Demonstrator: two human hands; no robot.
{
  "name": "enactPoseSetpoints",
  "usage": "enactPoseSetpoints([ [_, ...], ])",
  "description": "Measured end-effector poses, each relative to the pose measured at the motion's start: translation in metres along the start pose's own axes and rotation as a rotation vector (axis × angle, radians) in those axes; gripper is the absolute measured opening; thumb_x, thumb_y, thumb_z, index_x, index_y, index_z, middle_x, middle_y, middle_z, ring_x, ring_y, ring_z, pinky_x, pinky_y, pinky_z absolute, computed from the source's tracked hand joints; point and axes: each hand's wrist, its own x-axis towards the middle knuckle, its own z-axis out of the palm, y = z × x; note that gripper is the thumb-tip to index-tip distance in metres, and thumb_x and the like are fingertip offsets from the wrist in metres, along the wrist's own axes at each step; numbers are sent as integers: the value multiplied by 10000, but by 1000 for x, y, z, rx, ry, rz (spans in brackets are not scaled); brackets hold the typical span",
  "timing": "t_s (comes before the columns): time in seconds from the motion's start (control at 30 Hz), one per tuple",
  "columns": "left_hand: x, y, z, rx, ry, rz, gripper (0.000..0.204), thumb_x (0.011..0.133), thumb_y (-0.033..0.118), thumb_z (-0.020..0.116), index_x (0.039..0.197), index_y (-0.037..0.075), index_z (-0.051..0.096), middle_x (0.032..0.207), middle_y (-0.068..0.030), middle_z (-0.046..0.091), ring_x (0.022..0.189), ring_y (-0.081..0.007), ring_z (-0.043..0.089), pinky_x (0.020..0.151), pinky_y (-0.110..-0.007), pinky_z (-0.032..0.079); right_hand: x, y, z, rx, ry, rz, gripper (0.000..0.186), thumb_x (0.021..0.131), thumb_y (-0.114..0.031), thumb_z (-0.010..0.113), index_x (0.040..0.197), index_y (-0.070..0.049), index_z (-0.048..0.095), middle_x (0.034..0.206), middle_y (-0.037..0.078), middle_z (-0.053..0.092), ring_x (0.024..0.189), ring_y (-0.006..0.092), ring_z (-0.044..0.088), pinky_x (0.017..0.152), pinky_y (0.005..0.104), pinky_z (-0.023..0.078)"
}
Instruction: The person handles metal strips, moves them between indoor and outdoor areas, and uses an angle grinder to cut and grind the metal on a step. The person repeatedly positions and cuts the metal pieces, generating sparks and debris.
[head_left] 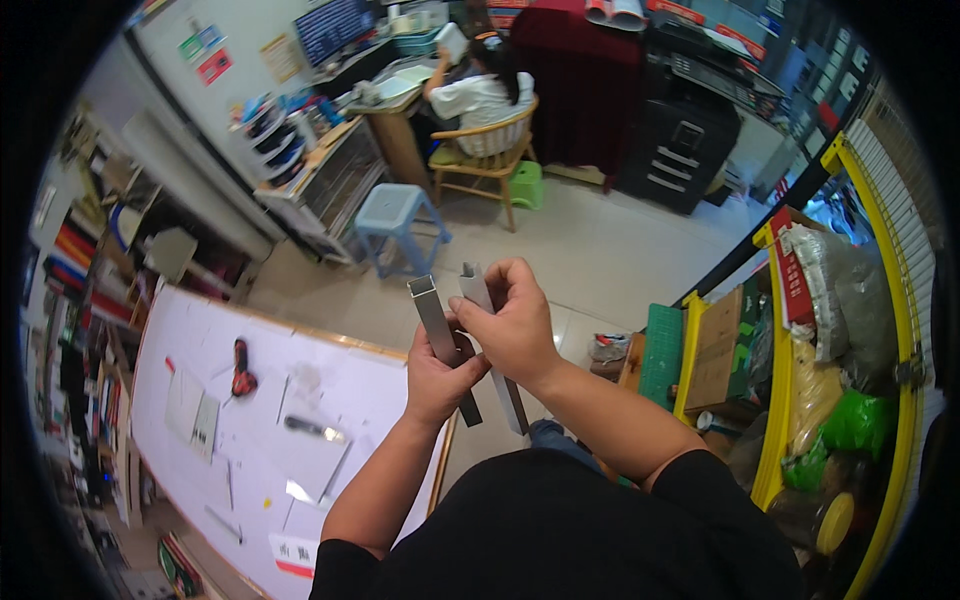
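My left hand (435, 385) grips a square, hollow grey metal tube (430, 310), held near upright with its open end up. Just to its right, my right hand (515, 320) grips a lighter silver metal profile (473, 285), thumb across its face near the top. The two pieces stand side by side at a slight angle, their lower ends below my hands. Below and left lies a white work board (190, 310) with a red-and-black tool (241, 370), a knife-like tool (315, 428) and several flat pale pieces.
A person (480, 95) sits on a wooden chair at a desk, back toward me. A blue stool (395, 210) and green stool (525, 182) stand on the floor. A black printer (680, 140) is behind. Yellow shelving (850, 200) with bags and boxes lines my right; crowded shelves line the left.
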Motion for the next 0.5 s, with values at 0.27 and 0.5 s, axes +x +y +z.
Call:
enactPoseSetpoints([
  [0.27,169,-46,130,12,-161,-47,640,821,42,841,1386,37,542,1115,-69,715,938,-151,698,809,-294,560,150,-10,-139,-225,236,55,435,874,-174,841,1065,-25,479,901,73,577,791,151,583,713,349,537],
  [0.5,291,-53,174,-8,-359,-204,525,865,105,742,1367,-20,649,1035,-69,715,943,-148,673,838,-303,537,224,-13,-236,244,166,-111,453,990,-72,740,1380,6,523,1132,81,635,1002,133,638,841,291,581],
])
